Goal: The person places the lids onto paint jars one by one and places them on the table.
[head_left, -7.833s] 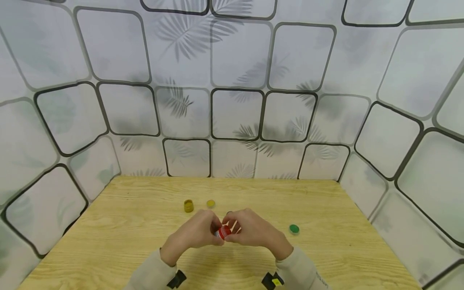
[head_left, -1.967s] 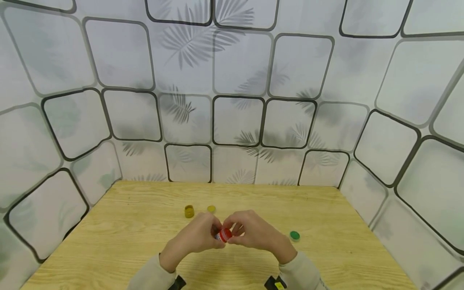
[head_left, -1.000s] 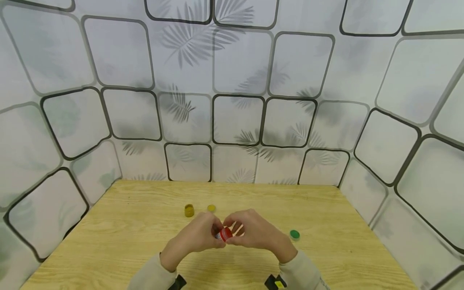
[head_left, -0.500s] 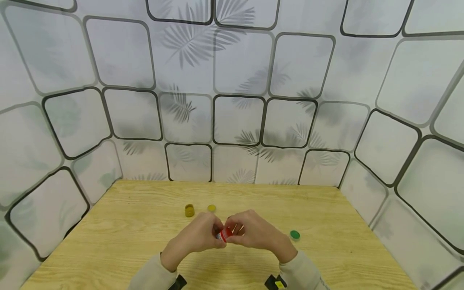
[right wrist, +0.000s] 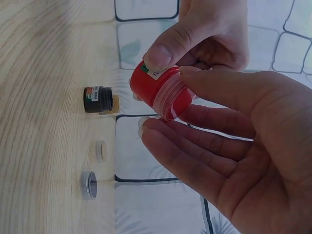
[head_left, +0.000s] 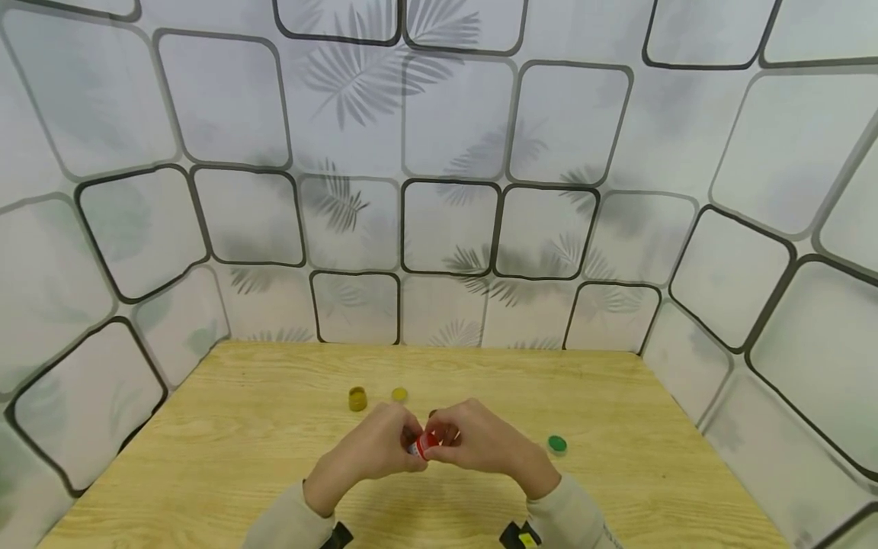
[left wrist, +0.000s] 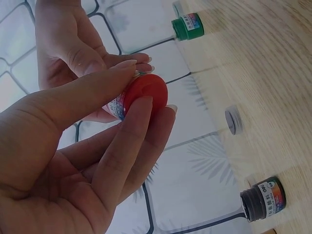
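Leftmost on the desk (head_left: 206, 457) sits an ochre jar (head_left: 357, 399), with a yellow lid (head_left: 399, 394) just to its right, both farther off than I reach. Next come my left fingers (left wrist: 134, 126), clamped round the base half of the red jar (head_left: 423, 444), thumb on its label. The jar is held up between my two sides, tilted, its long axis running from my left toward my right. What matters most, I judge, is that its clear ribbed end (right wrist: 169, 100) faces my right fingers (right wrist: 187, 158), the nearer to it: thumb against it, one finger curled behind, the lower ones spread. Farther right, well apart, lies a green lid (head_left: 557, 444).
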`<state>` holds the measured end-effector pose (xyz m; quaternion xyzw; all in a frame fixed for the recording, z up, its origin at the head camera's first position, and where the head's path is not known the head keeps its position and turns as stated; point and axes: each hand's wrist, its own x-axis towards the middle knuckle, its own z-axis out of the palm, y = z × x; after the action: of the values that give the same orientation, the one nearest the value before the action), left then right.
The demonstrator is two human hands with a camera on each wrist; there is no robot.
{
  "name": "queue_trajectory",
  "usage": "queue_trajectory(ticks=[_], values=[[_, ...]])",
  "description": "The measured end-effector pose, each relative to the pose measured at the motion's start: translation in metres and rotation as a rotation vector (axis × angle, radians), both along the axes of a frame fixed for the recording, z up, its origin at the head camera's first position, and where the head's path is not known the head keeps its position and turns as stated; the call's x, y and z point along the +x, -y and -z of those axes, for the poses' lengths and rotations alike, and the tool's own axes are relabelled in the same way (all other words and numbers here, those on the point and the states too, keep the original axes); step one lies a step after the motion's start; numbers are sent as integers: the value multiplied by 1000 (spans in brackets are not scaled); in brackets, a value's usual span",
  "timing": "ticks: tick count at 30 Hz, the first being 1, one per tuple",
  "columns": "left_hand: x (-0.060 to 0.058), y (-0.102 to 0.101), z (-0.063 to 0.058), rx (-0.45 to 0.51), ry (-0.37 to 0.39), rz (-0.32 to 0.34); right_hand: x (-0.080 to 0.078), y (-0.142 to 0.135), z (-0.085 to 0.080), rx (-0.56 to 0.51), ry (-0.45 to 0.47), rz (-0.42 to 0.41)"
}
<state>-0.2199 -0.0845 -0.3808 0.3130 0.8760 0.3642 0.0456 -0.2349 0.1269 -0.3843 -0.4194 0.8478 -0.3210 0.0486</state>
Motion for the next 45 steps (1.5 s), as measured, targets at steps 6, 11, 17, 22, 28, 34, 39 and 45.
queue_trajectory(ticks=[6, 11, 17, 22, 28, 34, 39, 45], values=[[0, -2, 0, -3, 4, 4, 1, 0, 0, 7, -10, 0], [1, -3, 3, 4, 24, 8, 2, 0, 2, 10, 2, -2], [3, -3, 7, 30, 30, 22, 3, 0, 5, 13, 8, -2], [3, -4, 9, 43, 23, 23, 3, -1, 7, 18, -9, 8], [4, -2, 14, 79, 53, 18, 3, -2, 11, 25, -23, 14], [4, 2, 16, 113, 62, -12, 4, -2, 13, 20, 0, 32], [5, 4, 19, 151, 66, -29, 7, -3, 13, -52, 28, 5], [7, 2, 24, 187, 95, -55, 7, -6, 16, -101, 35, -11]])
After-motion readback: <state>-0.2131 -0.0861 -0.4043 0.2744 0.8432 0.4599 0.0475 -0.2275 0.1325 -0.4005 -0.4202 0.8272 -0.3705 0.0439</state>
